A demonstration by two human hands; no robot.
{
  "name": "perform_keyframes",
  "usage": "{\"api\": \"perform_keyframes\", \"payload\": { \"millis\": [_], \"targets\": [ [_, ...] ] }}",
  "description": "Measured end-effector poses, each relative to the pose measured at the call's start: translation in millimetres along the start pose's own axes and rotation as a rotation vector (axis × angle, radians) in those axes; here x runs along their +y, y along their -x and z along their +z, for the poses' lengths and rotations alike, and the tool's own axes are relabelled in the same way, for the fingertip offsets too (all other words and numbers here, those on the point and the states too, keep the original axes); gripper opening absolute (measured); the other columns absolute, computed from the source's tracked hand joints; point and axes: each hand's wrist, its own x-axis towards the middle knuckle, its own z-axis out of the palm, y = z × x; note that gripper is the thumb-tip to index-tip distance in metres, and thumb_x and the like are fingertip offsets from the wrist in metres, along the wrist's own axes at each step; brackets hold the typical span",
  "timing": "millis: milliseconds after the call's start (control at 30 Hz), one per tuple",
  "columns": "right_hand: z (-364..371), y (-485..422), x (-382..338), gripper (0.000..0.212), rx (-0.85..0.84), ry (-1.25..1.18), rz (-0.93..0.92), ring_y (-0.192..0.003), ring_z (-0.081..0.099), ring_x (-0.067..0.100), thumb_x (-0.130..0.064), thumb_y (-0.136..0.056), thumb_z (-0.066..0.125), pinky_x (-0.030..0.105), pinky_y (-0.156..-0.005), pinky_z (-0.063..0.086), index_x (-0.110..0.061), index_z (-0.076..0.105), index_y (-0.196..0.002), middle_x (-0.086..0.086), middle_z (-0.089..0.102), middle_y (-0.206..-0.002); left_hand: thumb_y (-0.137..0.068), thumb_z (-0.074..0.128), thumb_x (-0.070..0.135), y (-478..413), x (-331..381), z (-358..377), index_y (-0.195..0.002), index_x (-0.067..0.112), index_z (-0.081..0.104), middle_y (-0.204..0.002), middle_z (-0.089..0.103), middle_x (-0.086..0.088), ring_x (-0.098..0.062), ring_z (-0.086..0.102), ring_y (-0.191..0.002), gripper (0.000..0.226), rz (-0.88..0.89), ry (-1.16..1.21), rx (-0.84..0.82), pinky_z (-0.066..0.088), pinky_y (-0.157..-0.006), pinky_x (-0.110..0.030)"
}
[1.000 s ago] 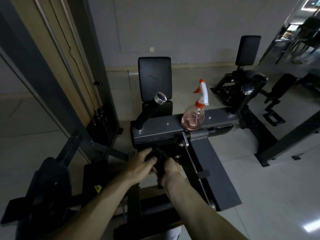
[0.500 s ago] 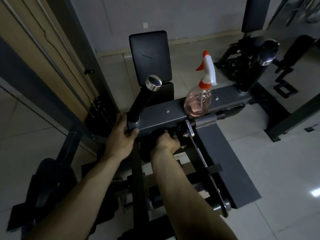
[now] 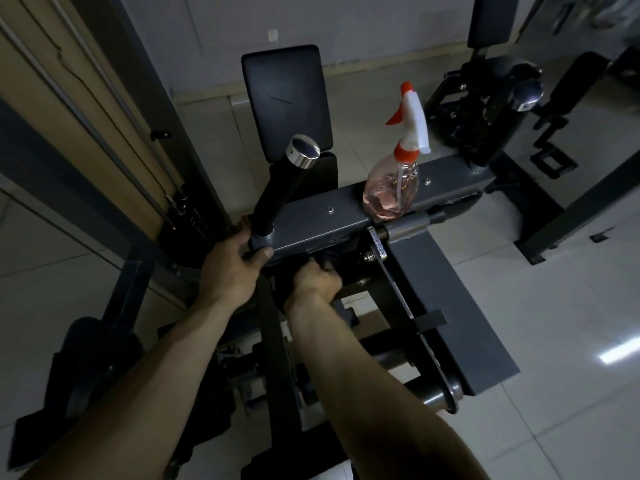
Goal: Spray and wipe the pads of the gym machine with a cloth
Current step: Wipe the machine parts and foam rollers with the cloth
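Right hand: the right hand [image 3: 318, 280] is in the centre of the frame, just under the grey crossbar [image 3: 322, 223]. Its fingers are curled into the dark gap. Whether they pinch a cloth or a machine part, I cannot tell.
Left hand: the left hand [image 3: 230, 268] grips the left end of the crossbar, thumb pressed on the front face, at the foot of the black handle [image 3: 287, 188].
Change: one second ago both hands were together low under the crossbar. Since then the left went up to the bar end, and the right remains below.
Meaning: probably the left now braces and the right wipes underneath.
Spray bottle: the spray bottle [image 3: 391, 192] stands upright on the crossbar, right of centre, untouched.
Pad: the black back pad [image 3: 285, 102], upper centre, is apart from both hands.
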Motion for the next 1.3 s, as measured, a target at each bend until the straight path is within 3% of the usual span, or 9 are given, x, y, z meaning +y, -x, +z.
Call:
{"api": "perform_keyframes", "payload": {
  "millis": [233,333,433,667,833,967,1100,1200,1300],
  "targets": [
    [-11,-21,-32,0.021,0.075,-0.023,-0.031,-0.084,0.071,0.029,-0.002,-0.094,0.059,0.04,-0.082,0.061,-0.015,0.06,-0.077,0.013,0.074,-0.091,-0.091,0.075,0.032,1,0,0,-0.139,0.041,0.052,-0.111,0.065,0.016,-0.021,0.068,-0.109,0.054,-0.002,0.005,-0.005,0.055,-0.098,-0.044],
    [-5,-13,-33,0.009,0.066,-0.009,-0.06,-0.085,0.07,0.025,-0.006,-0.096,0.06,0.035,-0.085,0.059,-0.01,0.068,-0.1,0.007,0.073,-0.095,-0.091,0.074,0.036,0,0,1,-0.137,0.039,0.055,-0.114,0.067,0.015,-0.015,0.067,-0.106,0.05,0.014,0.025,-0.001,0.054,-0.098,-0.042],
    [8,4,16,0.025,-0.008,0.11,-0.042,-0.096,0.071,0.027,-0.003,-0.096,0.06,0.031,-0.087,0.057,-0.01,0.071,-0.117,0.009,0.074,-0.107,-0.093,0.074,0.031,2,1,1,-0.14,0.033,0.058,-0.109,0.064,0.017,-0.015,0.066,-0.105,0.049,0.005,0.006,0.007,0.054,-0.096,-0.039],
    [-8,-3,-25,0.017,0.02,0.03,-0.053,-0.088,0.067,0.029,0.003,-0.096,0.051,0.033,-0.08,0.055,-0.002,0.067,-0.097,0.007,0.067,-0.086,-0.093,0.073,0.032,1,-2,1,-0.142,0.039,0.053,-0.115,0.067,0.016,-0.011,0.066,-0.105,0.053,-0.007,0.047,0.003,0.054,-0.099,-0.04],
    [4,6,15,0.033,-0.171,0.126,0.001,-0.117,0.067,0.034,-0.006,-0.106,0.047,0.035,-0.084,0.056,0.001,0.054,-0.137,0.015,0.066,-0.129,-0.089,0.072,0.043,2,-6,2,-0.138,0.051,0.043,-0.118,0.073,0.01,-0.011,0.069,-0.109,0.057,-0.009,0.035,0.006,0.056,-0.099,-0.043],
    [1,11,21,0.019,-0.125,0.231,0.063,-0.103,0.071,0.039,-0.004,-0.099,0.053,0.048,-0.091,0.06,0.005,0.065,-0.111,0.022,0.071,-0.113,-0.087,0.071,0.047,-1,-7,1,-0.146,0.048,0.04,-0.126,0.071,0.007,-0.012,0.068,-0.113,0.067,0.006,0.032,0.011,0.055,-0.099,-0.04],
    [-14,-8,-21,0.029,-0.038,0.131,-0.004,-0.118,0.066,0.035,-0.011,-0.105,0.049,0.035,-0.072,0.055,-0.005,0.059,-0.131,0.016,0.065,-0.13,-0.092,0.075,0.036,1,-12,2,-0.151,0.035,0.047,-0.131,0.066,0.013,-0.004,0.062,-0.114,0.066,-0.016,0.066,0.018,0.049,-0.098,-0.025],
    [-2,-1,-4,0.018,0.014,0.099,-0.033,-0.094,0.07,0.029,-0.005,-0.101,0.051,0.036,-0.081,0.061,-0.006,0.066,-0.109,0.015,0.071,-0.12,-0.101,0.063,0.034,-1,-19,-3,-0.154,0.035,0.041,-0.141,0.052,0.018,-0.003,0.05,-0.129,0.058,-0.031,0.168,-0.055,0.041,-0.108,-0.026],
    [15,21,18,0.034,-0.125,0.158,0.058,-0.091,0.067,0.015,-0.021,-0.104,0.058,0.017,-0.069,0.058,-0.005,0.058,-0.134,0.009,0.066,-0.131,-0.105,0.056,0.026,10,-38,-6,-0.15,0.022,0.05,-0.15,0.051,0.007,-0.011,0.046,-0.14,0.046,-0.095,0.295,-0.024,0.034,-0.114,-0.025]
  ]
}}
